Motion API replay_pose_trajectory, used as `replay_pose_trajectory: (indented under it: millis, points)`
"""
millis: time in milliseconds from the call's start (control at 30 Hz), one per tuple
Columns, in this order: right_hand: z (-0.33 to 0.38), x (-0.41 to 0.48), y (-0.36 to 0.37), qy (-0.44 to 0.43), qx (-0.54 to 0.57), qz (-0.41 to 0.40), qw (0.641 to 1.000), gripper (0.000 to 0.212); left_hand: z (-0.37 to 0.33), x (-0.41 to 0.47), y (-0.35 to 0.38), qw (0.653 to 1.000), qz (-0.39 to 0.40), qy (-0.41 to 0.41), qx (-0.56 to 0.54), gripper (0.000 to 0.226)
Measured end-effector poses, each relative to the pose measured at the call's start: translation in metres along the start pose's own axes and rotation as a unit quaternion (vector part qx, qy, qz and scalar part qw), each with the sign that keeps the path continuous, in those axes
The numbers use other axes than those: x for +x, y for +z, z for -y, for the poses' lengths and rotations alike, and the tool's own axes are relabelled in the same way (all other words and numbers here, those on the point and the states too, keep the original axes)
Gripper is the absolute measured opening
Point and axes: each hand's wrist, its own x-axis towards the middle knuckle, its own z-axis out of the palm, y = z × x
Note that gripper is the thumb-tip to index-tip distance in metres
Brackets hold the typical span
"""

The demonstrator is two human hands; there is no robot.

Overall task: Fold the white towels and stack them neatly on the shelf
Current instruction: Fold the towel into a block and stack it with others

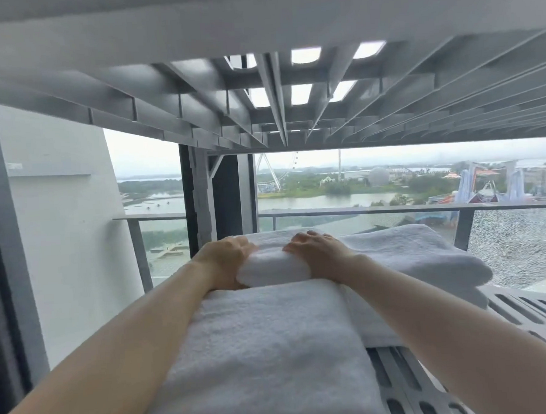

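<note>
We see white all through the linen: the small folded towel [273,270] is plain white with a soft, fuzzy nap, the towel under it [266,343] is the same white with a looped terry texture, and the stack to the right [416,256] matches, unpatterned. The shelf [524,314] below is mid grey, pierced by rows of dark oblong slots; the shelf above [291,88] is the same grey, ribbed, its openings glowing pale white. The wall [60,218] is off-white. Beyond the glass, the water [322,201] looks grey-green, the trees [302,183] dull green, the sky [389,154] pale grey.
</note>
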Motion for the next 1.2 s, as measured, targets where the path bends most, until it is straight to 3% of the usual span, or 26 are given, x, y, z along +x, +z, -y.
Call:
replay_pose_trajectory:
  millis: [133, 267, 567, 800, 1000, 1200]
  points:
    - [0.000, -0.003, -0.002, 0.012, 0.017, -0.055, 0.998, 0.063, 0.000, 0.003, 0.000, 0.998, -0.047, -0.012, 0.026, 0.051]
    - [0.002, -0.006, 0.002, 0.000, 0.004, -0.006, 1.000, 0.055, 0.002, 0.003, -0.001, 0.999, 0.012, -0.001, -0.031, 0.059]
    - [-0.001, -0.013, -0.002, 0.024, 0.083, 0.001, 0.996, 0.055, -0.015, 0.006, -0.016, 0.998, -0.010, 0.018, -0.061, 0.053]
    - [-0.008, -0.019, -0.010, 0.062, 0.053, -0.081, 0.993, 0.061, -0.013, 0.000, -0.029, 0.997, -0.024, 0.007, -0.073, 0.052]
    - [-0.007, -0.021, -0.002, 0.026, 0.056, -0.018, 0.998, 0.053, -0.022, -0.003, -0.017, 0.996, 0.028, -0.003, -0.088, 0.051]
    - [-0.010, -0.024, -0.008, -0.014, 0.010, 0.085, 0.996, 0.083, -0.026, -0.002, -0.013, 0.997, 0.026, 0.000, -0.066, 0.053]
